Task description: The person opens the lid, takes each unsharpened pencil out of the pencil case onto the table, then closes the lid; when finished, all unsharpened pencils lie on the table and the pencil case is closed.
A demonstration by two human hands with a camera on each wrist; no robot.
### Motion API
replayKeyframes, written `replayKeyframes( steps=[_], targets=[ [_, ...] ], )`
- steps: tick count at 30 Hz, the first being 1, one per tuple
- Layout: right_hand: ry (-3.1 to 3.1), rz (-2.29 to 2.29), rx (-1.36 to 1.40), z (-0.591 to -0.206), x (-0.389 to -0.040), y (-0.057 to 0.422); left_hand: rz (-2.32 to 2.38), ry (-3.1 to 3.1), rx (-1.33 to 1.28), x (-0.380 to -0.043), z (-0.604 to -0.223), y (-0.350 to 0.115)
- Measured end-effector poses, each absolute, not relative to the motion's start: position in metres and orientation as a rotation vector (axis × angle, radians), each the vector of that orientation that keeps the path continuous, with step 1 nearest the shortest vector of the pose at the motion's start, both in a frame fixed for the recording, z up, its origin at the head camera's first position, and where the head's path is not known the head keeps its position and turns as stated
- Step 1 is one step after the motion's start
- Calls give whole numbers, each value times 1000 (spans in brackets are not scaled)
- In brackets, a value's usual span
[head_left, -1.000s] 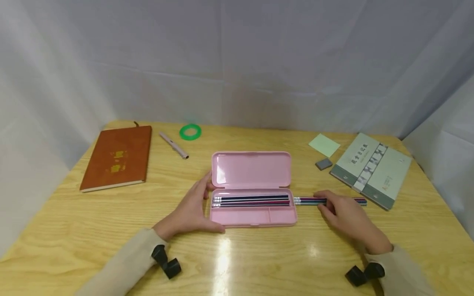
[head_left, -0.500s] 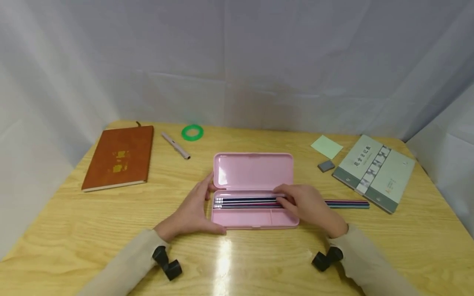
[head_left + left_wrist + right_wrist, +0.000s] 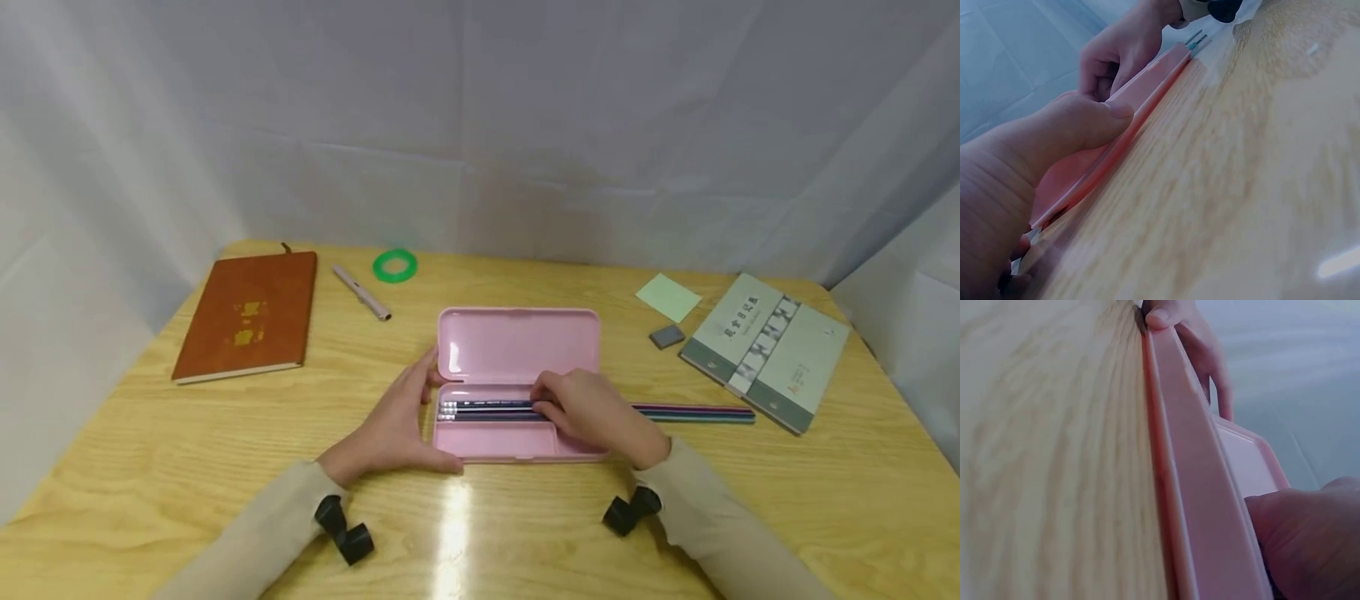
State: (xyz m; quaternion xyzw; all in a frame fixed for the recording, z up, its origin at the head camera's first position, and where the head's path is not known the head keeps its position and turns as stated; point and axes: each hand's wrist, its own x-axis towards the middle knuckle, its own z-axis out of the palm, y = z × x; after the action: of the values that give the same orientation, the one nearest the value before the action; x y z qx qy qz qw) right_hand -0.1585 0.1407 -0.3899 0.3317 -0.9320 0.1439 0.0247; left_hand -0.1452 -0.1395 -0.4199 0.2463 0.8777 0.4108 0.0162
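Observation:
A pink pencil case (image 3: 519,346) lies open on the table, its lid folded back. My left hand (image 3: 397,421) grips the case's left end, with the thumb along the front wall and the fingers behind. Several dark striped pencils (image 3: 487,411) lie in the long rear compartment, their eraser ends to the left. My right hand (image 3: 592,412) reaches over the case's right half and pinches these pencils between thumb and fingers; its fingertips are partly hidden. More pencils (image 3: 705,413) lie on the table just right of the case, partly covered by the right hand.
Back left are a brown notebook (image 3: 247,317), a light pen (image 3: 362,293) and a green tape ring (image 3: 395,266). Toward the right lie a pale green paper square (image 3: 669,297), a grey eraser (image 3: 667,336) and a grey-green notebook (image 3: 765,350). A white curtain (image 3: 525,125) hangs behind the table.
My right hand has left the pencils on the table and moved left into the case, onto the pencils there. The left hand keeps its hold on the case.

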Motion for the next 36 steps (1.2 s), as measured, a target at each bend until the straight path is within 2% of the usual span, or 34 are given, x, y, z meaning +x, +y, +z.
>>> replayKeyframes(
  steps=[21,27,36],
  targets=[
    [-2814,533,997,-380,-152,152,1258,2735,755,-143,-418,-138],
    [-2695,608,877,-377,-136,208,1266,2740,746,-143,-416,-138],
    [-2705,647,616,-400,-95,307,1270,2718,749,-144,-416,-138]
  ],
)
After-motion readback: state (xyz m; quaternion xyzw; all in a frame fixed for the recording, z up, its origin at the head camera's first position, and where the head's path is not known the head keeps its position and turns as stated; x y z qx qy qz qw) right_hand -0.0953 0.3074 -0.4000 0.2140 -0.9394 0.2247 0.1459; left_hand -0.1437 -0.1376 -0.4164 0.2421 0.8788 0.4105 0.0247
